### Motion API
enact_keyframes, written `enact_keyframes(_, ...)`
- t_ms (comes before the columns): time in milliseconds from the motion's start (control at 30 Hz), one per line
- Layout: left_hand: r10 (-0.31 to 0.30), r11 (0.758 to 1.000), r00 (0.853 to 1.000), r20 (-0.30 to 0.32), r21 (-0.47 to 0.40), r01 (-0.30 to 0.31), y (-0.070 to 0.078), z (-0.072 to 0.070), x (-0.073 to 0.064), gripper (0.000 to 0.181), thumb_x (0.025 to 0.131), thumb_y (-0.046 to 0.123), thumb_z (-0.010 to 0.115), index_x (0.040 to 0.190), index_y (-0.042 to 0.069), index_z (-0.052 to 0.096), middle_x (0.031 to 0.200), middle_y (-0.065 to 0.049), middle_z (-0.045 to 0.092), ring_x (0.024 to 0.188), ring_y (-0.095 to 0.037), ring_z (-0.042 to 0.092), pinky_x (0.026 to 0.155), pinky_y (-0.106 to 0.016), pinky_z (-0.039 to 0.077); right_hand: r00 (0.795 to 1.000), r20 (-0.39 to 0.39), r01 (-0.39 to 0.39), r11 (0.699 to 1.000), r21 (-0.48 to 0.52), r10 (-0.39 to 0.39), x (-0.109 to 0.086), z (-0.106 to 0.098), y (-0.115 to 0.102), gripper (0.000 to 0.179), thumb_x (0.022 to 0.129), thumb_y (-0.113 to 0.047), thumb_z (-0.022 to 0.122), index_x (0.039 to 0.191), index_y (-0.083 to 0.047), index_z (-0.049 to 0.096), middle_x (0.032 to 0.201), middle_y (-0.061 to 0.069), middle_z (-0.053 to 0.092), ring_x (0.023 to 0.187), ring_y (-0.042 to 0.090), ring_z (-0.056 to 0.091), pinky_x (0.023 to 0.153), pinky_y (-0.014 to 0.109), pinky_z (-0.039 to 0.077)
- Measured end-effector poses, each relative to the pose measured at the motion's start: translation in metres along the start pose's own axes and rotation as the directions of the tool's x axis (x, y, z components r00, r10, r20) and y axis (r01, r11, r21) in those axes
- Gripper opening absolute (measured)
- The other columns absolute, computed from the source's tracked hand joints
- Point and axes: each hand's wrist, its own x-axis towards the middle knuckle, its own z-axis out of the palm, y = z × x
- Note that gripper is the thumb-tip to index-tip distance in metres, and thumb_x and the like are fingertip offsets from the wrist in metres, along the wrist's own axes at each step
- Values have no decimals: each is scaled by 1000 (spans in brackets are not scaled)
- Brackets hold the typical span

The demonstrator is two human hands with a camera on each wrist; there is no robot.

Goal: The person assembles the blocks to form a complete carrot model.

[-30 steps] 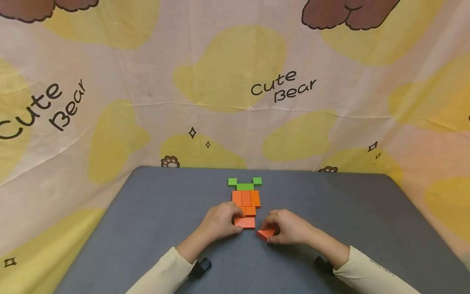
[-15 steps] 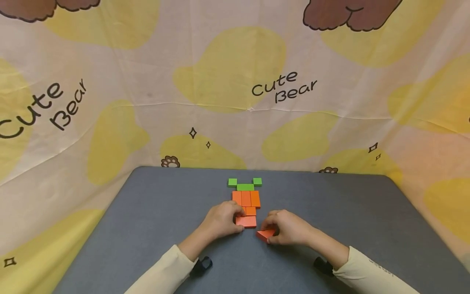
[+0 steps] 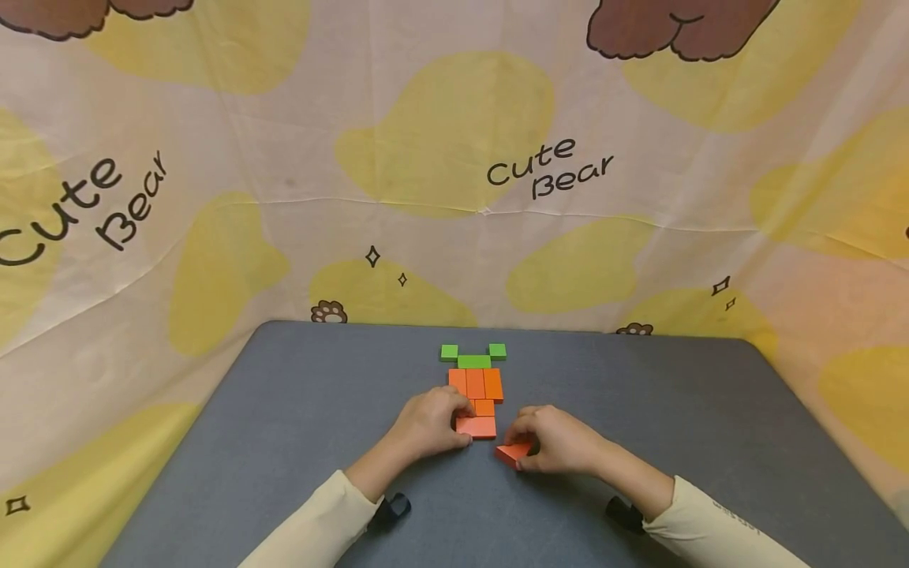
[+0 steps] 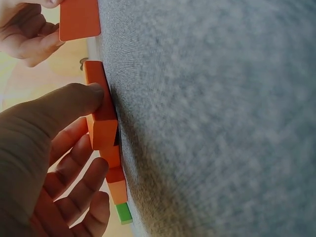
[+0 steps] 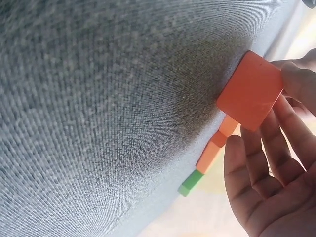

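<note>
My left hand (image 3: 429, 422) pinches a salmon-orange rectangular block (image 3: 476, 427) at its left end. In the left wrist view the thumb presses the near side of this block (image 4: 101, 111). The block lies right against two small orange blocks (image 3: 485, 408), one mostly covered by my fingers. To the right and slightly nearer, my right hand (image 3: 557, 442) grips a red-orange wedge-shaped block (image 3: 511, 453), whose top looks triangular from above. Its squarish flat face (image 5: 253, 91) shows in the right wrist view, low over the table, with the thumb at its edge.
Beyond the small blocks lie three upright orange blocks (image 3: 476, 384) side by side. Farther off are a green bar (image 3: 474, 361) and two green blocks (image 3: 498, 352) at its corners. A grey table (image 3: 639, 394) ends at a patterned cloth (image 3: 440, 134).
My left hand has slid the salmon-orange block slightly away and to the right, closing the gap to the small orange blocks. The right hand has stayed nearly still with the wedge-shaped block.
</note>
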Motion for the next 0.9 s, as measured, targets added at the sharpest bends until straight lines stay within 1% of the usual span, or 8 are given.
enact_keyframes(167,-14,1000,1000,9,5,14,1,-1,0,25,72,30,82,94,23,73,84,10,60,73,-5,52,64,-25,46,1000,-1,7,1000,3,-7,0,0,0,21,74,-18,80,94,-14,72,87,-7,64,74,2,55,67,19,48)
enact_keyframes(433,-16,1000,1000,2,10,16,0,-2,-1,27,71,32,83,94,23,73,84,11,61,73,-5,51,64,-24,46,999,-39,39,999,10,-39,6,5,-5,18,75,-15,78,92,-13,73,82,-6,63,70,3,53,63,17,46)
enact_keyframes(567,-15,1000,1000,-13,0,15,-3,-6,-5,28,71,33,83,95,23,72,88,10,64,75,-5,54,65,-24,47,998,-49,34,999,21,-33,15,9,-13,18,76,-16,78,92,-14,72,83,-8,62,70,2,50,63,17,45)
enact_keyframes(700,-23,1000,999,-42,-2,23,-8,-10,-11,26,72,31,83,94,23,72,88,11,64,77,-5,56,67,-25,49,997,-65,37,999,28,-35,25,14,-18,17,77,-18,77,92,-15,72,83,-8,62,71,3,49,63,16,43)
enact_keyframes(800,-37,999,998,-59,-2,37,-13,-11,-16,23,72,28,81,93,23,73,87,10,64,79,-6,57,67,-26,50,996,-81,36,999,14,-35,32,17,-21,17,76,-18,78,92,-14,72,83,-8,62,71,4,48,63,16,43)
enact_keyframes(900,-40,999,997,-67,-5,40,-17,-11,-22,23,73,27,81,94,22,73,89,9,65,80,-7,59,68,-27,50,996,-85,19,1000,0,-19,36,20,-22,20,75,-18,79,93,-13,72,84,-6,63,71,5,49,63,17,44)
